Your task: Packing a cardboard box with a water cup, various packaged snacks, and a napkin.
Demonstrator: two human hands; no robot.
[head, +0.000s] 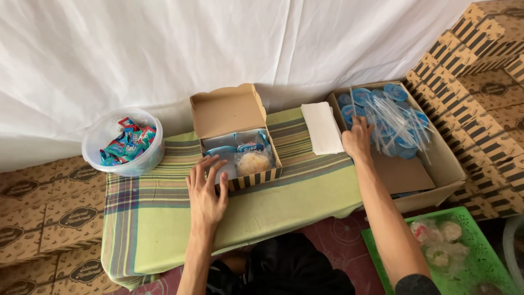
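Note:
An open brown snack box (229, 112) with a striped front stands on a low table under a green plaid cloth (164, 218). Inside lie a wrapped bun (254, 162) and blue packets. My left hand (206, 188) rests flat, fingers spread, against the box's front left corner. My right hand (357, 139) reaches into a large cardboard carton (436, 158) holding blue-lidded cups (394, 92) and several clear wrapped straws (396, 125); its fingers touch the straws, and whether they grip one is hidden.
A stack of white napkins (322, 128) lies between box and carton. A clear tub of wrapped sweets (124, 142) sits at the table's left corner. Flat-packed boxes are piled right (480, 82) and left (43, 213). A green basket (469, 257) with wrapped buns is lower right.

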